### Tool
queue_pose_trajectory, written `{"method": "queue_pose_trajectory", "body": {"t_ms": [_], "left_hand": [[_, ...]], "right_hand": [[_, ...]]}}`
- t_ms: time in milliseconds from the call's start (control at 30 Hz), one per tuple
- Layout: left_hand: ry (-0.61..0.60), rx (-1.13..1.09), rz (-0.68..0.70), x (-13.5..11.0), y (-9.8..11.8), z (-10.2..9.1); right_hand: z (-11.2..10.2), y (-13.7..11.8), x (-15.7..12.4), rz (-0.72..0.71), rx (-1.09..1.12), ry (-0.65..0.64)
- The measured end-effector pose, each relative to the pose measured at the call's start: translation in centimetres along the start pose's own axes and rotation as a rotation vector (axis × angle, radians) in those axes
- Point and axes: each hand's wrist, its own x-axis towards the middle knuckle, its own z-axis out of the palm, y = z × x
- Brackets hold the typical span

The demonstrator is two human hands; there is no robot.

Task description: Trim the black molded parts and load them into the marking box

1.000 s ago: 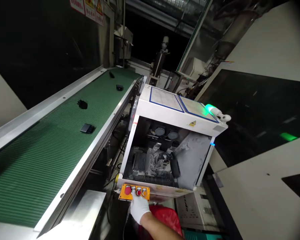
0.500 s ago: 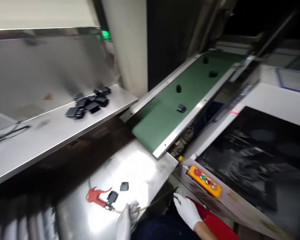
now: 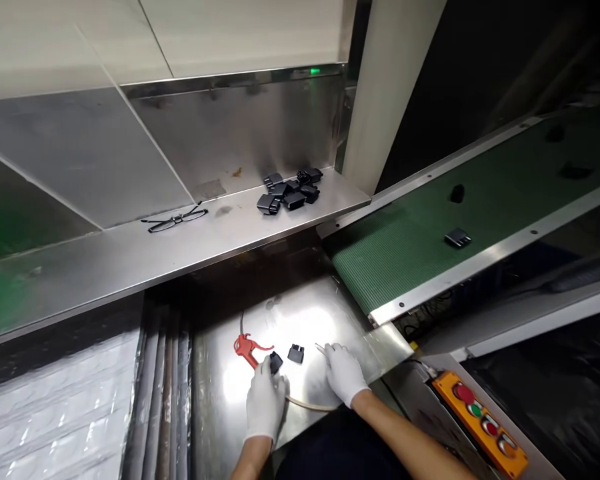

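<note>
My left hand (image 3: 266, 405), in a white glove, has its thumb and fingertips closed on a small black plastic part (image 3: 276, 362) beside the red air blow gun (image 3: 247, 349). The palm hides the gun's nozzle end. A second black plastic part (image 3: 296, 353) lies on the steel table (image 3: 305, 327) between my hands. My right hand (image 3: 346, 373), gloved too, is closed around a thin, pointed tool (image 3: 321, 349) whose narrow tip sticks out to the left. I cannot make out the tool's exact kind.
A steel shelf (image 3: 230, 243) carries a pile of black parts (image 3: 290, 193) and eyeglasses (image 3: 175, 221). At right, a green conveyor belt (image 3: 395, 257) bears several parts. An orange button box (image 3: 480, 423) sits lower right. Stacked trays (image 3: 55, 400) stand at left.
My view has swung left. My left hand has moved from the hose to the black part by the blow gun. My right hand has come in over the table, its thin tool now showing.
</note>
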Motion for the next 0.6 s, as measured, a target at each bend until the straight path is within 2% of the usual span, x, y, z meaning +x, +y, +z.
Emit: {"method": "queue_pose_trajectory", "body": {"t_ms": [67, 167, 300, 367, 467, 533, 600], "left_hand": [[-0.013, 0.151, 0.098, 1.9, 1.0, 0.1], [-0.043, 0.330, 0.170, 4.3, 2.6, 0.8], [-0.141, 0.462, 0.205, 5.4, 4.6, 2.7], [-0.171, 0.490, 0.143, 5.5, 5.6, 4.2], [-0.184, 0.454, -0.038, 5.6, 7.0, 6.7], [-0.170, 0.359, -0.162, 5.9, 7.7, 7.9], [-0.137, 0.202, -0.261, 6.1, 8.5, 8.3]], "right_hand": [[-0.1, -0.4, 0.6, 0.002, -0.037, -0.008], [0.0, -0.3, 0.9, 0.007, -0.069, -0.048], [0.2, 0.6, 1.6, 0.017, -0.052, -0.129], [0.2, 1.2, 2.0, 0.028, -0.019, -0.173], [0.0, 2.2, 2.6, 0.038, 0.039, -0.249], [-0.2, 2.7, 2.8, 0.032, 0.063, -0.291], [-0.5, 3.1, 2.8, 0.014, 0.077, -0.314]]}}
